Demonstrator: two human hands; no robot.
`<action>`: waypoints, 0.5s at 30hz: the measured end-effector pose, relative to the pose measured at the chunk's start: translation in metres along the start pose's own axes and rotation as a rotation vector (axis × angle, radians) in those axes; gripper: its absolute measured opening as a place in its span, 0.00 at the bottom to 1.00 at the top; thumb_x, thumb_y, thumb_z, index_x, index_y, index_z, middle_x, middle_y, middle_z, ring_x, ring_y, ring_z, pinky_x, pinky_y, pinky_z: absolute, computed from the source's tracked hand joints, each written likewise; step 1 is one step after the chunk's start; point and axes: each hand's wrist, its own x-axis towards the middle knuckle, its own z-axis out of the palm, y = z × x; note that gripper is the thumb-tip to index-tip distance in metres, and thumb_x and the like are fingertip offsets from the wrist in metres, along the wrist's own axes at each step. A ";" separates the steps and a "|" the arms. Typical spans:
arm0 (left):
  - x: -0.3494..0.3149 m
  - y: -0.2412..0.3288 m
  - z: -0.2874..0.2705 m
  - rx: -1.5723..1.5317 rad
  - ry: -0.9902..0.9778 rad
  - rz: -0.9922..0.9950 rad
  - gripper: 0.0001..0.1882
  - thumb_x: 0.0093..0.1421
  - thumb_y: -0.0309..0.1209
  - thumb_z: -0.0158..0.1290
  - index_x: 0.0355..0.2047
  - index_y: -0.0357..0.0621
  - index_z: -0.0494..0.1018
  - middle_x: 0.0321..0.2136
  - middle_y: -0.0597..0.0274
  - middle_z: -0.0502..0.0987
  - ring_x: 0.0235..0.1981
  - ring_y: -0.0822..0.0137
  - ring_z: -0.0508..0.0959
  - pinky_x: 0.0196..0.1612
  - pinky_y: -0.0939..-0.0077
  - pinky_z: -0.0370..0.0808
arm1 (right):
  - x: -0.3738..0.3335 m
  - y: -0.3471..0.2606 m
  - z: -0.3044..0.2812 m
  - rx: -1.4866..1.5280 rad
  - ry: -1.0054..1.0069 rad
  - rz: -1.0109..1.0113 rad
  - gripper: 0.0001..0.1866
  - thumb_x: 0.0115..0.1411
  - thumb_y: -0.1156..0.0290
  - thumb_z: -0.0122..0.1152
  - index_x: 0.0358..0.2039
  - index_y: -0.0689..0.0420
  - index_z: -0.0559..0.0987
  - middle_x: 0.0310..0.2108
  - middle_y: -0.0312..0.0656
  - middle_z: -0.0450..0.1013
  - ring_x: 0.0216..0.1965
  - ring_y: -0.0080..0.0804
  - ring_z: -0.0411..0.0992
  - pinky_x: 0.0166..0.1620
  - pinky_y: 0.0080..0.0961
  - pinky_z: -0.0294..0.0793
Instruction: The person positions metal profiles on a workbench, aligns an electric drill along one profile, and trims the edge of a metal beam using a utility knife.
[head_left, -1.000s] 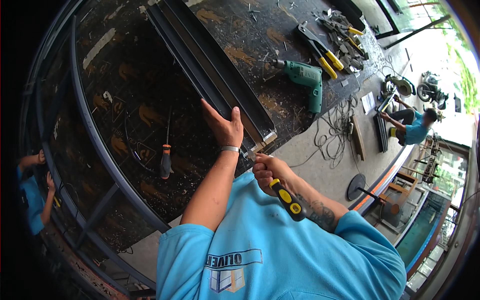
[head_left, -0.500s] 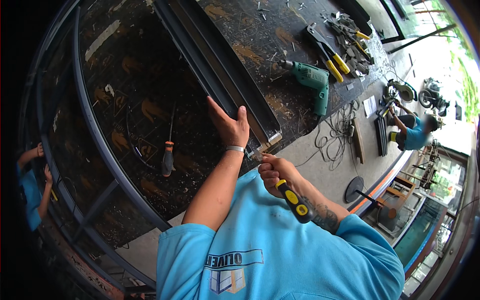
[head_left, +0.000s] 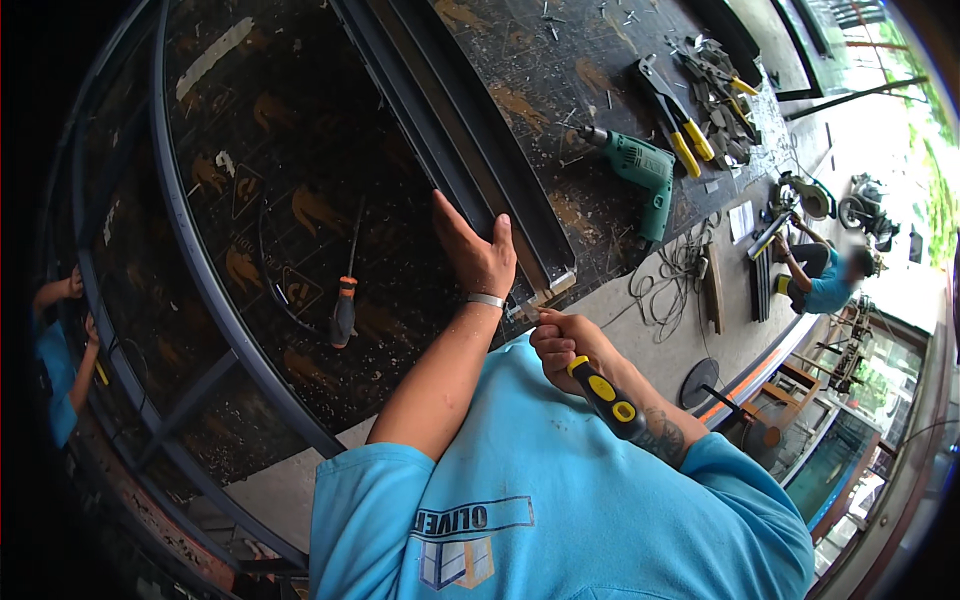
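My left hand (head_left: 485,262) lies flat against the dark metal profile (head_left: 462,165), fingers stretched along it and thumb apart. Close to my body, my right hand (head_left: 568,345) is closed around a hand tool with a yellow-and-black handle (head_left: 607,398). The handle sticks out below my fist toward the lower right. The tool's front part is mostly hidden by my fingers, which are near the profile's cut end. Whether its tip touches the profile, I cannot tell.
On the dark, chip-strewn workbench (head_left: 330,120) lie an orange-and-black screwdriver (head_left: 343,315), a green power drill (head_left: 645,175), yellow-handled pliers (head_left: 675,118) and metal offcuts (head_left: 735,125). A dark frame (head_left: 210,275) stands left. Cable (head_left: 665,290) coils on the floor. Another person (head_left: 835,280) crouches right; another's arms (head_left: 75,340) show left.
The whole view has shifted slightly, so bench things appear a little farther right and lower. My left hand stays on the profile; my right hand keeps the tool, now slightly nearer the profile's end.
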 end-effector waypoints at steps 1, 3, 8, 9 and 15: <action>0.001 -0.001 0.000 -0.002 0.007 0.014 0.49 0.58 0.34 0.58 0.69 0.32 0.40 0.66 0.32 0.50 0.67 0.38 0.54 0.69 0.50 0.51 | -0.001 0.000 0.000 0.030 -0.023 0.023 0.10 0.71 0.69 0.41 0.30 0.48 0.63 0.17 0.25 0.59 0.11 0.10 0.56 0.10 0.09 0.58; 0.003 -0.002 0.002 -0.013 0.016 0.031 0.49 0.57 0.33 0.58 0.69 0.32 0.40 0.66 0.32 0.50 0.67 0.38 0.54 0.69 0.50 0.51 | -0.005 -0.002 0.002 0.054 -0.024 0.037 0.09 0.71 0.69 0.41 0.30 0.48 0.63 0.17 0.25 0.58 0.11 0.10 0.55 0.09 0.09 0.58; 0.003 0.001 0.004 0.001 0.016 0.032 0.49 0.57 0.34 0.58 0.69 0.32 0.40 0.66 0.33 0.51 0.67 0.38 0.54 0.69 0.50 0.51 | -0.004 -0.002 -0.001 -0.002 -0.010 -0.025 0.04 0.71 0.69 0.40 0.36 0.47 0.62 0.17 0.26 0.57 0.10 0.11 0.54 0.09 0.09 0.57; 0.005 0.001 0.005 -0.002 0.015 0.038 0.49 0.57 0.34 0.58 0.69 0.32 0.40 0.66 0.33 0.50 0.67 0.38 0.54 0.69 0.50 0.51 | 0.001 -0.005 -0.004 -0.002 -0.029 -0.024 0.03 0.71 0.70 0.40 0.37 0.47 0.62 0.17 0.26 0.57 0.11 0.11 0.54 0.09 0.09 0.57; 0.002 -0.003 0.001 -0.030 0.006 0.017 0.49 0.58 0.34 0.58 0.69 0.32 0.39 0.67 0.32 0.49 0.67 0.38 0.52 0.69 0.50 0.50 | 0.000 -0.009 -0.006 0.052 -0.062 0.026 0.02 0.71 0.69 0.40 0.40 0.46 0.62 0.18 0.27 0.57 0.10 0.11 0.55 0.09 0.09 0.58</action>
